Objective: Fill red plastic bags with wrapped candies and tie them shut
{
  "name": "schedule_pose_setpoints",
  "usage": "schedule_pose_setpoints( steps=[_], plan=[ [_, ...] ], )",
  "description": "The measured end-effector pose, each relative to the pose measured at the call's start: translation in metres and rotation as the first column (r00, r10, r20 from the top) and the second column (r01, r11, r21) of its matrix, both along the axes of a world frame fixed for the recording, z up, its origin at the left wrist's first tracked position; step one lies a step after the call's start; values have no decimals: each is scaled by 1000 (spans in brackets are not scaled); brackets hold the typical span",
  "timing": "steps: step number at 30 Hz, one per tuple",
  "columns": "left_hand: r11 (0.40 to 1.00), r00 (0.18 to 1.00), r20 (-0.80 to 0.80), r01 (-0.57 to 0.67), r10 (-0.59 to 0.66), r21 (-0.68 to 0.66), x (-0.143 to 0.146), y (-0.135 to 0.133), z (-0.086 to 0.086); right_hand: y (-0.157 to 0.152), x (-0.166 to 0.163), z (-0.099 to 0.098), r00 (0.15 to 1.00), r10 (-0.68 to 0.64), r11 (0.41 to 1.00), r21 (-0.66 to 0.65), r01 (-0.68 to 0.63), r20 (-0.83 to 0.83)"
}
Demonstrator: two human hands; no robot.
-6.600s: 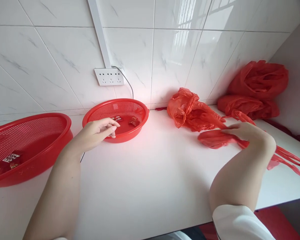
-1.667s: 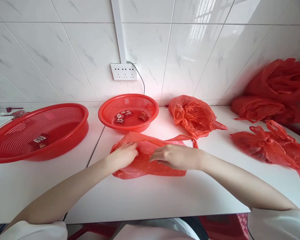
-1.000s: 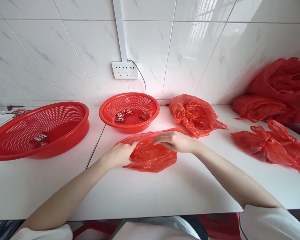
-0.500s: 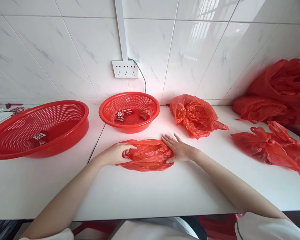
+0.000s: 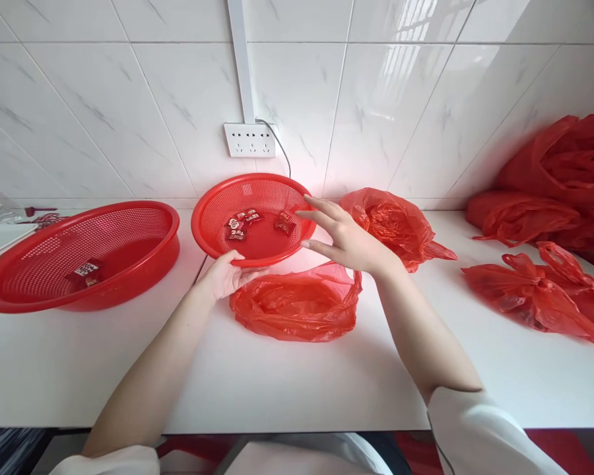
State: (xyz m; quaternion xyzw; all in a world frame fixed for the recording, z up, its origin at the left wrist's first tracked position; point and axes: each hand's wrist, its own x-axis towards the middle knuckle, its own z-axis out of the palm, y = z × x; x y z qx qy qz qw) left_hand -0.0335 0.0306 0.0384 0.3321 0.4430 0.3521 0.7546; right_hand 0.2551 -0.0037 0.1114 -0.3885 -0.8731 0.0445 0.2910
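Note:
Between my arms, in front of the wall, a round red perforated plastic basket [image 5: 263, 256] holds several small wrapped packets [image 5: 236, 227]. My left hand [image 5: 225, 276] grips its near left rim, thumb over the edge and fingers underneath. At the right rim hovers my right hand [image 5: 344, 234], its fingers spread and holding nothing; whether the fingertips touch the rim I cannot tell. Just in front of the basket, a red plastic bag [image 5: 297, 316] lies on the white table with its mouth spread wide.
A larger red basket [image 5: 129, 264] with a few packets stands at left. To the right are an opened red bag [image 5: 393, 227], a knotted filled bag [image 5: 534, 290] and stacked red bags [image 5: 549, 178]. A power socket [image 5: 250, 140] is on the tiled wall.
Both hands have left the red bag and moved up to the smaller basket. My left hand has taken its rim, and the basket now tilts slightly. The bag's mouth stands wider.

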Motion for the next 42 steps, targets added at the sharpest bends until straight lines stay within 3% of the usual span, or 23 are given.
schedule_pose_setpoints(
  steps=[3,6,11,17,20,25,29,35,42],
  plan=[
    [981,980,103,-177,169,76,6,-8,-15,-1,-15,2,999,26,999,39,-24,-37],
    [967,967,134,-233,218,107,12,-15,-30,-1,-23,-13,993,119,992,-27,-119,-10],
    [962,965,180,-220,190,162,18,-24,-44,4,-20,-40,989,144,986,-95,-141,30],
    [969,980,189,-109,67,222,25,-31,-48,15,-25,-59,976,-20,1000,-9,23,215],
    [963,981,192,-54,3,263,29,-36,-48,17,-33,-68,973,-44,999,-12,48,226],
    [956,988,154,-36,-9,292,33,-41,-47,16,-41,-82,977,80,975,-220,-35,200],
    [954,992,111,-90,61,286,31,-39,-47,15,-38,-82,972,117,932,-361,-36,205],
    [931,985,125,-157,122,328,24,-30,-47,16,-26,-69,982,158,945,-304,-119,106],
    [927,975,154,-202,160,317,20,-23,-46,12,-13,-47,978,207,909,-362,-206,-38]
  ],
)
